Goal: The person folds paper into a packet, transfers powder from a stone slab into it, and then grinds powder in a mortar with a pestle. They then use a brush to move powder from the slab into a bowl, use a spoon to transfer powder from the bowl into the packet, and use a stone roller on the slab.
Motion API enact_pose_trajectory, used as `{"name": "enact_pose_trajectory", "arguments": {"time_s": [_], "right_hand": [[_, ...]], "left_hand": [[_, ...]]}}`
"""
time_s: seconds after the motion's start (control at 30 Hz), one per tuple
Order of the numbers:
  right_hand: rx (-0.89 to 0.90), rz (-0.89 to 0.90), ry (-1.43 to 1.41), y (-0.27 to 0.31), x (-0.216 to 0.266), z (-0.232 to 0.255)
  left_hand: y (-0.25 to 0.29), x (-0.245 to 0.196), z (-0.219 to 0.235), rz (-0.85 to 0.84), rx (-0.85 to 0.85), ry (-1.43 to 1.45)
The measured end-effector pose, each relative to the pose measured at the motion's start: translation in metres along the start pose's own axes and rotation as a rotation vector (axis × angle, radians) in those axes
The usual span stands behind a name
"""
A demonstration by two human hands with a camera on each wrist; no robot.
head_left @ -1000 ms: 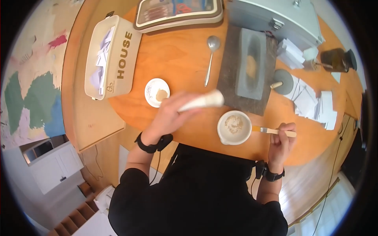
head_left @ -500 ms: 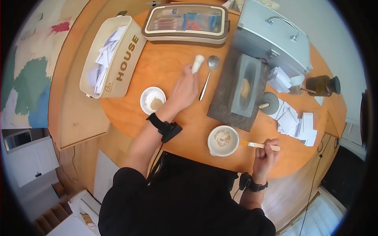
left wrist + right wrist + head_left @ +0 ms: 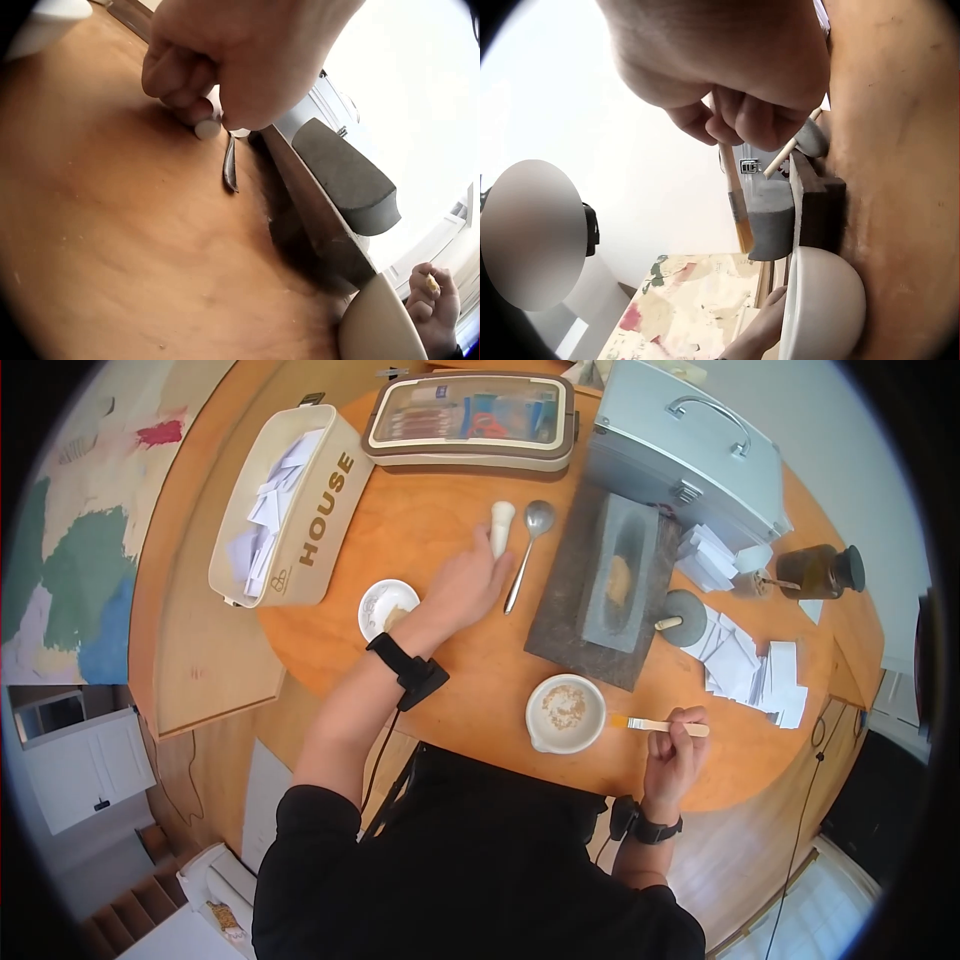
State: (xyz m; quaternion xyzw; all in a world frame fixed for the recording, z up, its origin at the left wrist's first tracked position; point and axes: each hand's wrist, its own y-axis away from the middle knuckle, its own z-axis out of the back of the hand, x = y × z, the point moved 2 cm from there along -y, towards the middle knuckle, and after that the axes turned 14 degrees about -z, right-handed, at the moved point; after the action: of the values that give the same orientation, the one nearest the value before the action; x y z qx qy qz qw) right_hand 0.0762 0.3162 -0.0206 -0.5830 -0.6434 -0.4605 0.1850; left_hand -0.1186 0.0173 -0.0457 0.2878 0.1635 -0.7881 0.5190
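My left hand (image 3: 467, 588) grips a white pestle (image 3: 502, 520) at the table surface, just left of a metal spoon (image 3: 538, 518). In the left wrist view, the round end of the pestle (image 3: 208, 130) pokes out below the curled fingers. My right hand (image 3: 676, 762) holds a flat brush (image 3: 655, 726) by its wooden handle, bristles pointing left. Those bristles are close to the right rim of a white mortar (image 3: 590, 734), which has beige powder in its bottom. Under my left wrist, partly covered by it, sits a small white dish (image 3: 374, 598) with beige powder.
A grey stone trough (image 3: 604, 622) stands on a dark slab (image 3: 560, 635). Right of it are a grey disc with a wooden handle (image 3: 684, 605), white papers (image 3: 735, 665) and a brown jar (image 3: 805, 572). A paper-filled bin (image 3: 328, 550), clear-lidded case (image 3: 470, 460) and silver case (image 3: 690, 445) line the back.
My left hand has carried the pestle away from near the mortar to beside the spoon, where it is lowered to the table. The brush keeps its place by the mortar.
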Motion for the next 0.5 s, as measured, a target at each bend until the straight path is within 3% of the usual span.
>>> {"name": "enact_pose_trajectory", "arguments": {"time_s": [0.23, 0.33, 0.43, 0.5], "right_hand": [[0.002, -0.053, 0.014, 0.001, -0.007, 0.0], [-0.057, -0.066, 0.088, 0.003, -0.008, 0.001], [-0.06, -0.097, 0.129, 0.006, -0.008, 0.004], [-0.11, -0.119, 0.096, 0.006, -0.008, 0.002]], "left_hand": [[0.002, 0.0, 0.006, -0.014, -0.01, 0.092], [0.009, -0.01, 0.022, 0.028, -0.11, 0.203], [0.034, -0.029, 0.046, 0.045, -0.056, 0.239], [0.057, -0.043, 0.042, -0.011, 0.069, 0.402]]}}
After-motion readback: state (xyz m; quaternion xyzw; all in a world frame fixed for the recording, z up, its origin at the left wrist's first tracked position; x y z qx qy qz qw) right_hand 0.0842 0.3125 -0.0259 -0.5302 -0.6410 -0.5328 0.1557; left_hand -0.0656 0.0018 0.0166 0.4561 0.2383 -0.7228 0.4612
